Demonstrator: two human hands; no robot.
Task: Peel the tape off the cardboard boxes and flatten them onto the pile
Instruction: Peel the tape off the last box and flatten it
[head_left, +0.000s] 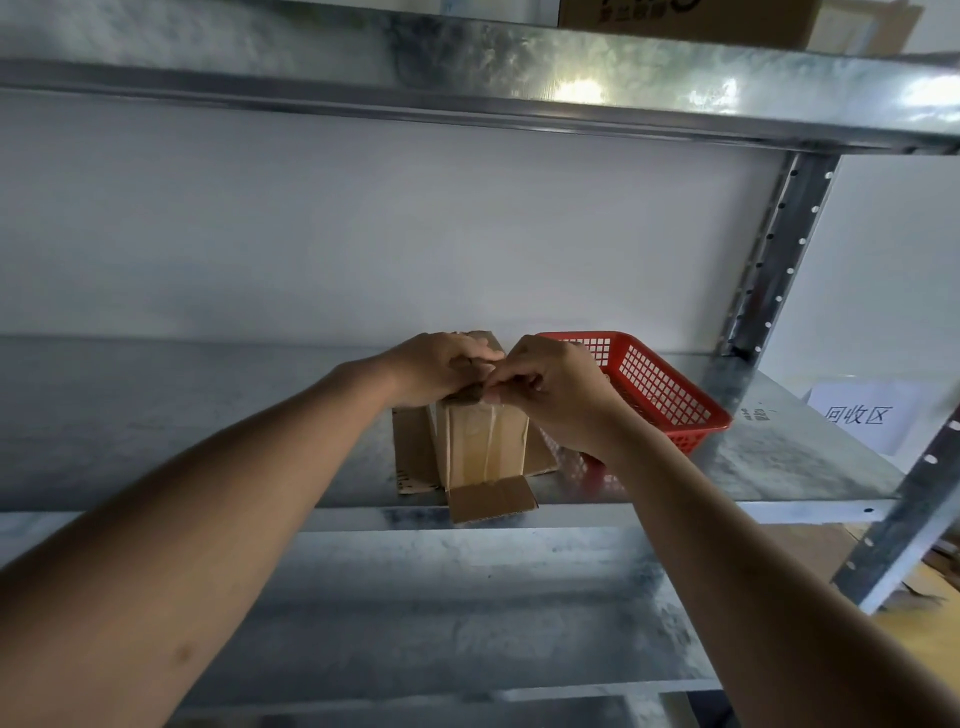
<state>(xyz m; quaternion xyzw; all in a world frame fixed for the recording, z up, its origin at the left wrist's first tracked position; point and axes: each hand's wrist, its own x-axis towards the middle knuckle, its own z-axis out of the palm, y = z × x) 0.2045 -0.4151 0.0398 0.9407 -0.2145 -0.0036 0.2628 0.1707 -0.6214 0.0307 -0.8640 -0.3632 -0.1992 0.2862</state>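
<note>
Fingers of both hands clamped on upright cardboard box (485, 441) top, bottom flap toward viewer

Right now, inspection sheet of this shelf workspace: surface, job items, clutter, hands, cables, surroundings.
Surface: metal shelf, middle tier of a rack.
Job items: box stands on flat cardboard; clear tape runs down its front; bottom flap hangs over the shelf edge.
Clutter: red basket right of the box, contents unclear.
Hands: left hand grips the box top; right hand fingers pinch at the tape end on the top edge.
Cables: nothing seen.
Surroundings: white wall behind; paper label at right; another carton on the upper shelf.
</note>
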